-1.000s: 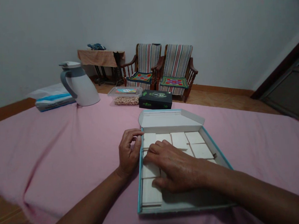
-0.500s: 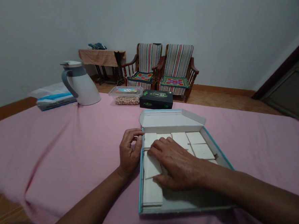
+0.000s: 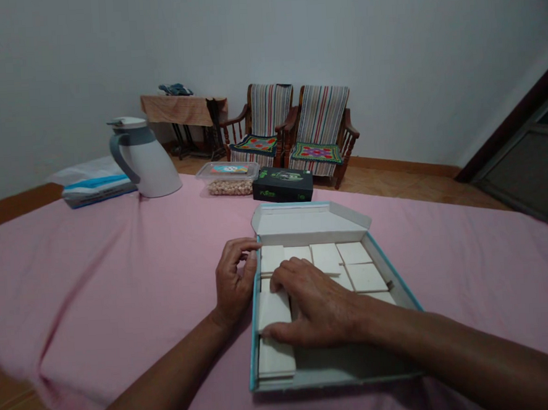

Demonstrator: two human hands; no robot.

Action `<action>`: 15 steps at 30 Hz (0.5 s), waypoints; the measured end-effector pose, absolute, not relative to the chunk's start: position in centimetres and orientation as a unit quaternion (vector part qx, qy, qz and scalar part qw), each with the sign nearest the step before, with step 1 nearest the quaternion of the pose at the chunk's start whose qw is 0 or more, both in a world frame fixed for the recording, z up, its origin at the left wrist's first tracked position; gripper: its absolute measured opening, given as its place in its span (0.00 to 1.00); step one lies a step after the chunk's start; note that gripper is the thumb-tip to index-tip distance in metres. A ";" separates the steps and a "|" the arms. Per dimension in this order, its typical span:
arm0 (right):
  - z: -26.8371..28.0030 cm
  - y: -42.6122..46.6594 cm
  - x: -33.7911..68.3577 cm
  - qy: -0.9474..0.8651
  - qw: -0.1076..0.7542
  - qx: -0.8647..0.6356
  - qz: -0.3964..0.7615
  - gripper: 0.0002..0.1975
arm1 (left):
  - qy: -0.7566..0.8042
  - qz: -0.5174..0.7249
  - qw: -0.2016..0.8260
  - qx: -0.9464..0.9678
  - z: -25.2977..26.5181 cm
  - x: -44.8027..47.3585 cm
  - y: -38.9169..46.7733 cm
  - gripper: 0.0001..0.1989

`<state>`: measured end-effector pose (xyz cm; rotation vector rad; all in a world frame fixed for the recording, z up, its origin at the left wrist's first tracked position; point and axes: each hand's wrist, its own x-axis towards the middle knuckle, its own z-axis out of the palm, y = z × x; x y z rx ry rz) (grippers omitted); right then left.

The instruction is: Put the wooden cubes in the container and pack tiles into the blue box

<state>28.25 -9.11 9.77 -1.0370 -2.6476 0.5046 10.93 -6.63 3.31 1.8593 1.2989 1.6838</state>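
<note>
A shallow box [image 3: 359,380] with a light-blue rim lies open, its lid flap raised at the far side. Inside are several flat white square cards [image 3: 362,277] in rows, some stacked. My right hand [image 3: 319,301] reaches over the box from the right. Its thumb and fingers span opposite edges of a white card [image 3: 273,310] on the left side, closed on it; whether more cards are under it I cannot tell. My left hand [image 3: 234,278] rests against the outside of the left wall, fingers loosely curved and apart, fingertips touching the rim.
Beyond the box stand a black box [image 3: 282,184] and a clear plastic container [image 3: 228,180] of small beige pieces. A white and grey jug [image 3: 153,163] and a blue-and-white packet [image 3: 96,186] are at the far left. Pink cloth [image 3: 165,255] covers the table; two chairs are behind.
My right hand has shifted slightly; its thumb has moved left and the card it grips lies straighter along the left wall. My left hand stays at the box. The whole view has shifted slightly.
</note>
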 end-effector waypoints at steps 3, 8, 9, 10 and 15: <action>9.0 -9.0 28.3 -0.923 0.127 -0.328 0.154 0.23 | 0.455 0.588 0.153 0.652 3.3 10.8 -6.6 0.09; 9.6 -9.1 28.6 -0.937 0.097 -0.310 0.126 0.21 | 0.452 0.590 0.160 0.649 3.2 10.9 -6.6 0.08; 10.0 -9.0 28.8 -0.934 0.101 -0.315 0.134 0.20 | 0.453 0.591 0.163 0.647 3.2 10.9 -6.7 0.08; 10.4 -8.9 28.9 -0.929 0.109 -0.322 0.146 0.20 | 0.455 0.592 0.167 0.645 3.2 10.9 -6.7 0.08; 11.6 -7.8 29.6 -0.886 0.180 -0.374 0.208 0.18 | 0.454 0.593 0.174 0.642 3.4 11.1 -6.7 0.08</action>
